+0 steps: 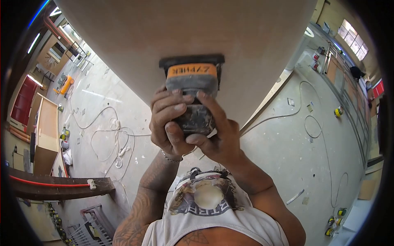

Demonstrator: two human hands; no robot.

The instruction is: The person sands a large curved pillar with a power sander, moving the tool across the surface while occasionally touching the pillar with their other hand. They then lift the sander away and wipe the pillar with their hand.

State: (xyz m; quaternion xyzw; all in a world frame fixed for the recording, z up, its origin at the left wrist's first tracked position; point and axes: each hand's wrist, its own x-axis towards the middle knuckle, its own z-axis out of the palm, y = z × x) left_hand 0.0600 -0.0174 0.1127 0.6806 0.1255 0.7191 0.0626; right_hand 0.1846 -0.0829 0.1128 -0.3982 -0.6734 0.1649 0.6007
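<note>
Both hands are wrapped round one power sander [192,82], which has an orange band lettered ZYPHER and a dark, dusty body. Its wide black pad lies against a large pale brown panel [188,26] that fills the top middle. On the left side of the body, my left hand [169,119] is closed, with a chain bracelet at its wrist. My right hand [219,129] grips the right side, its index finger on top and its thumb near the lower end. The palms are hidden.
Cords [117,129] loop over the dusty floor at left, and another cable [324,143] runs at right. A brown beam with a red hose [61,186] juts in at lower left. Wooden cabinets [47,123] stand at left. Several yellow-green tools sit at right.
</note>
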